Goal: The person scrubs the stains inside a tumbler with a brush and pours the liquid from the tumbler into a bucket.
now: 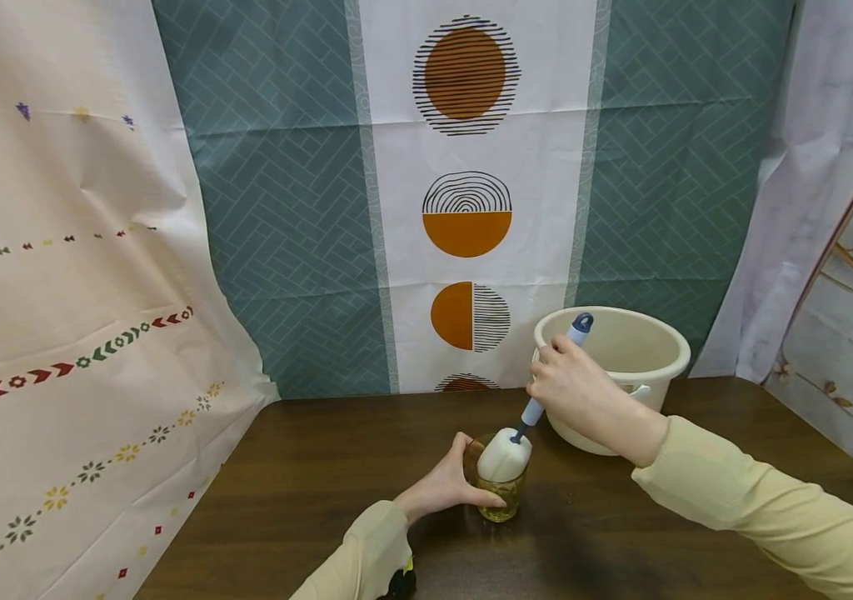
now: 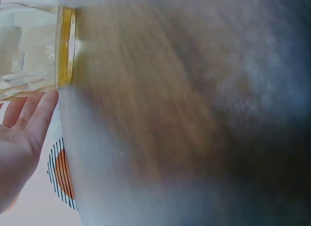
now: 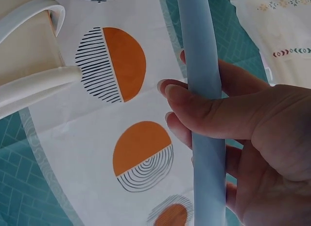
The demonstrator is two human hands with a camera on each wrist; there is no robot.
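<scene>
A yellowish faceted glass (image 1: 500, 502) stands on the brown table, with my left hand (image 1: 445, 485) curved around its side, thumb in front and fingers behind. The left wrist view catches the glass (image 2: 30, 51) at its left edge, fingertips on its wall. From above and to the right, my right hand (image 1: 580, 390) holds a bottle brush by its blue handle (image 1: 533, 412). Its white sponge head (image 1: 505, 455) is partly inside the glass, the upper part rising over the rim. In the right wrist view, thumb and fingers wrap the handle (image 3: 206, 114).
Behind my right hand stands a cream-coloured bucket (image 1: 621, 337) with a handle, near the table's back edge. Patterned cloths (image 1: 276, 208) hang at the back and both sides. The brown wooden table (image 1: 321, 467) lies under the glass.
</scene>
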